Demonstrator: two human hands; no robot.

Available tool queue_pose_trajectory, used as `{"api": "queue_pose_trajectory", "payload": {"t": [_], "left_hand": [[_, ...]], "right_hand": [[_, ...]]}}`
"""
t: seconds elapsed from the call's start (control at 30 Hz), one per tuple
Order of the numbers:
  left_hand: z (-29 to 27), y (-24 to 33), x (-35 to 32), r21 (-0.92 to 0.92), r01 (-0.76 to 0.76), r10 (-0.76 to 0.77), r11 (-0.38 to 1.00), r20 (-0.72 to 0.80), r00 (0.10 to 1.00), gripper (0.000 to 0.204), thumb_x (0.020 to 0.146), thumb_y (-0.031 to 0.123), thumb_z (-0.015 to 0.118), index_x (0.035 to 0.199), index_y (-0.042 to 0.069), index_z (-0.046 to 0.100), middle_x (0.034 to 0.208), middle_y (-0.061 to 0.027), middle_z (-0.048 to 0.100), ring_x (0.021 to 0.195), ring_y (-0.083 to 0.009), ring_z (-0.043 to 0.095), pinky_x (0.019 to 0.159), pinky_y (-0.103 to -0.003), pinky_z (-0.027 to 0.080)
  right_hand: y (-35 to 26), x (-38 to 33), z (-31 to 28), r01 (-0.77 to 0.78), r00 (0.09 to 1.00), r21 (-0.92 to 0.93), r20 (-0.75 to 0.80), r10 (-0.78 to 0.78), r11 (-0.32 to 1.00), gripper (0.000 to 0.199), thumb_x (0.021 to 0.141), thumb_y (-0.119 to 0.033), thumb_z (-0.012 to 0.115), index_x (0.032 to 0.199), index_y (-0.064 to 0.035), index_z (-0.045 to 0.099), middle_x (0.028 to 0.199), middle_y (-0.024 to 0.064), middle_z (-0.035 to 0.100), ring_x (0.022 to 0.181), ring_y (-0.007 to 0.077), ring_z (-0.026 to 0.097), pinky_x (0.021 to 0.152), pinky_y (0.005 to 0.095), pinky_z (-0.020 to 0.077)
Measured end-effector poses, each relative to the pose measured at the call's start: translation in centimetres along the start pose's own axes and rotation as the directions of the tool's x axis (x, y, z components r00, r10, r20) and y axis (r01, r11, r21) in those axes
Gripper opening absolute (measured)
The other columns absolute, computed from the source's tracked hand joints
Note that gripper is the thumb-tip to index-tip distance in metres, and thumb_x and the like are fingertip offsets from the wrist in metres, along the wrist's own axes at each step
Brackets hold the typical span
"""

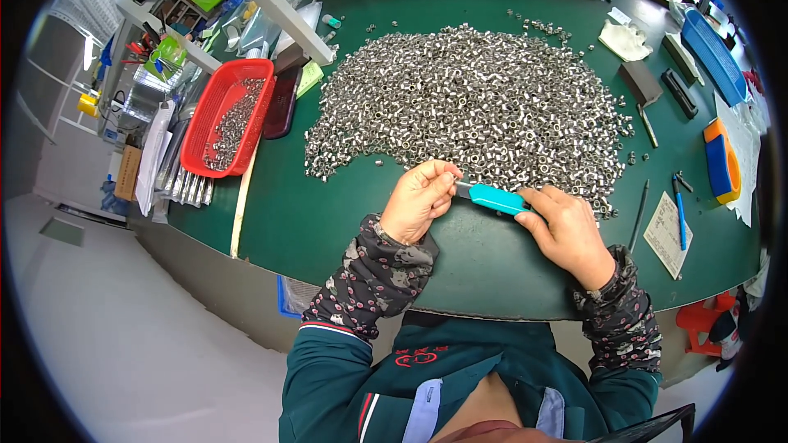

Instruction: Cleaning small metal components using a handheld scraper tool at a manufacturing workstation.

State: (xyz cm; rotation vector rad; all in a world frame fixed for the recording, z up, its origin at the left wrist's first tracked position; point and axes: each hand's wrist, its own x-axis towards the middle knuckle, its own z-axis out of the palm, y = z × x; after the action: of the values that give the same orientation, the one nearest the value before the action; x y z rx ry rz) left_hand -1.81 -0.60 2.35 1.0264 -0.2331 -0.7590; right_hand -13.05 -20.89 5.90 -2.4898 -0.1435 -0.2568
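My right hand [570, 232] is closed around the teal handle of a utility knife [497, 199]. Its short metal blade [463, 189] points left, toward the fingertips of my left hand [423, 201]. Those fingers are pinched together at the blade's tip; whatever small piece they hold is mostly hidden. Just beyond both hands, a wide heap of small shiny metal rings [468, 102] covers the green tabletop [484, 267]. One loose ring [378, 162] lies apart from the heap, left of my left hand.
At the left stands a red plastic basket [195, 135] partly filled with small metal pieces, beside a dark case [281, 102]. On the right lie a blue pen [680, 212], a paper slip [666, 234], a blue-and-orange tape dispenser [721, 162], a dark block [640, 84] and a blue tray [714, 53].
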Motion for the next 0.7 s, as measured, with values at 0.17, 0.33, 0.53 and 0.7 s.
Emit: {"api": "queue_pose_trajectory", "payload": {"t": [0.17, 0.33, 0.53, 0.7], "left_hand": [[0.07, -0.18, 0.03, 0.001, -0.007, 0.007, 1.0, -0.019, 1.0, 0.013, 0.088, 0.012, 0.05, 0.094, 0.002, 0.053, 0.071, -0.0012, 0.052, 0.049, -0.0028, 0.035, 0.043, -0.015, 0.027], [0.17, -0.22, 0.06, 0.0, -0.021, 0.021, 1.0, -0.033, 0.999, 0.013, 0.089, 0.013, 0.049, 0.092, 0.001, 0.053, 0.071, -0.0008, 0.05, 0.048, -0.0018, 0.034, 0.041, -0.014, 0.027], [0.28, -0.1, 0.02, 0.02, -0.024, 0.025, 1.0, -0.042, 0.999, 0.013, 0.089, 0.013, 0.048, 0.091, 0.001, 0.053, 0.07, -0.0005, 0.049, 0.048, -0.0015, 0.033, 0.041, -0.014, 0.027], [0.3, -0.09, 0.0, 0.036, -0.022, 0.024, 0.999, -0.053, 0.998, 0.012, 0.089, 0.013, 0.048, 0.091, 0.002, 0.053, 0.069, 0.0, 0.049, 0.048, -0.0013, 0.033, 0.041, -0.014, 0.027]], "right_hand": [[-0.22, -0.01, 0.1, 0.03, 0.998, -0.068, -0.051, -0.033, 0.997, 0.023, 0.077, -0.022, 0.06, 0.094, -0.0064, 0.056, 0.068, 0.0101, 0.05, 0.061, 0.0282, 0.055, 0.054, 0.0385, 0.0439], [-0.31, 0.01, 0.18, 0.051, 0.995, -0.103, -0.075, -0.059, 0.993, 0.023, 0.075, -0.02, 0.061, 0.093, -0.006, 0.056, 0.067, 0.0096, 0.049, 0.06, 0.027, 0.054, 0.053, 0.0378, 0.0434], [-0.41, 0.09, 0.21, 0.091, 0.986, -0.153, -0.125, -0.11, 0.984, 0.023, 0.072, -0.017, 0.064, 0.09, -0.0054, 0.056, 0.064, 0.009, 0.047, 0.058, 0.0257, 0.053, 0.051, 0.0369, 0.042], [-0.36, 0.12, 0.22, 0.11, 0.981, -0.175, -0.137, -0.135, 0.978, 0.024, 0.071, -0.016, 0.064, 0.09, -0.0054, 0.055, 0.064, 0.0086, 0.046, 0.058, 0.0249, 0.052, 0.051, 0.036, 0.0416]]}}
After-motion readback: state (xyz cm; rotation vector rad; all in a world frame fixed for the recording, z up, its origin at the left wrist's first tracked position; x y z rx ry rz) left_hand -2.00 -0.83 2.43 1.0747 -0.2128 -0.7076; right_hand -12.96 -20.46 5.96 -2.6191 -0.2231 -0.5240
